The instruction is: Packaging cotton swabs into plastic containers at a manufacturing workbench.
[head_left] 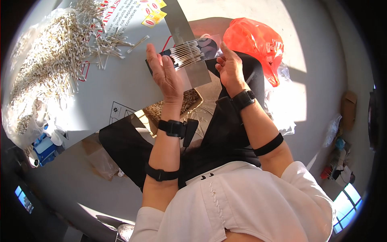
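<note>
We saw that most of the work was left: across the broad grey desk [133, 86], a great heap of loose cotton swabs [52, 52] covered the far left side, all unsorted. Below the desk's edge, a brown box [196, 99] held more thin pieces too small for us to identify. Our left hand [165, 78] was at the near end of the laid-out swabs, its fingers partly spread; we could not tell whether they gripped anything. Our right hand [231, 70] was just beyond the other end, index finger extended, the rest loosely curled, pinching nothing visible. Between them, one row of swabs [186, 54] lay aligned on a dark card [209, 46], apparently well along, while a single swab [138, 44] lay apart.
</note>
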The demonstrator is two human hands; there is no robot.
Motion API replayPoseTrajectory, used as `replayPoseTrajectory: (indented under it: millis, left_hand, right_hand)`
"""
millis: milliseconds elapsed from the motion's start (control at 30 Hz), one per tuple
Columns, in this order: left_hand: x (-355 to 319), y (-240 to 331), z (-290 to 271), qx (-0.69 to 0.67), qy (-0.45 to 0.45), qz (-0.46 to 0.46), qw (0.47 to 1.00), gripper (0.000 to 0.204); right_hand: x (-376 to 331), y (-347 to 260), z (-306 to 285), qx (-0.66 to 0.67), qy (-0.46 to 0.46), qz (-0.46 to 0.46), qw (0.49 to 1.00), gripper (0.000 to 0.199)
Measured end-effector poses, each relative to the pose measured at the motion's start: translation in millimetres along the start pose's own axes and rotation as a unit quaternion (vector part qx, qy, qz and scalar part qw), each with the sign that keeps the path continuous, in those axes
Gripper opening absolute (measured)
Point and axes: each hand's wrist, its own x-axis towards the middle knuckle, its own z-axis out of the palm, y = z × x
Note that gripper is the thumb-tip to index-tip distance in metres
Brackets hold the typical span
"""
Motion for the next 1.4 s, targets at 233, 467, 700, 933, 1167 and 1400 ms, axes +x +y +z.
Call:
replayPoseTrajectory:
  millis: [233, 467, 700, 933, 1167, 1400]
  left_hand:
    - [13, 2, 19, -0.101, 0.022, -0.049, 0.993, 0.072]
    - [15, 3, 31, -0.109, -0.009, -0.060, 0.992, 0.075]
    - [16, 0, 40, -0.077, -0.021, -0.044, 0.996, 0.077]
    - [18, -4, 39, -0.132, -0.005, -0.044, 0.990, 0.079]
    - [23, 1, 35, -0.092, -0.007, -0.034, 0.995, 0.072]
    - [128, -8, -17, 0.414, 0.004, 0.032, 0.910, 0.027]
  right_hand:
    - [3, 11, 30, 0.115, -0.132, 0.031, 0.984, 0.023]
    - [6, 16, 27, 0.103, -0.154, -0.009, 0.983, 0.021]
    - [4, 16, 28, 0.105, -0.147, -0.017, 0.983, 0.022]
    - [4, 18, 30, 0.105, -0.149, -0.013, 0.983, 0.023]
    - [10, 22, 23, 0.088, -0.145, -0.016, 0.985, 0.024]
    - [6, 17, 21, 0.120, -0.175, 0.046, 0.976, 0.023]
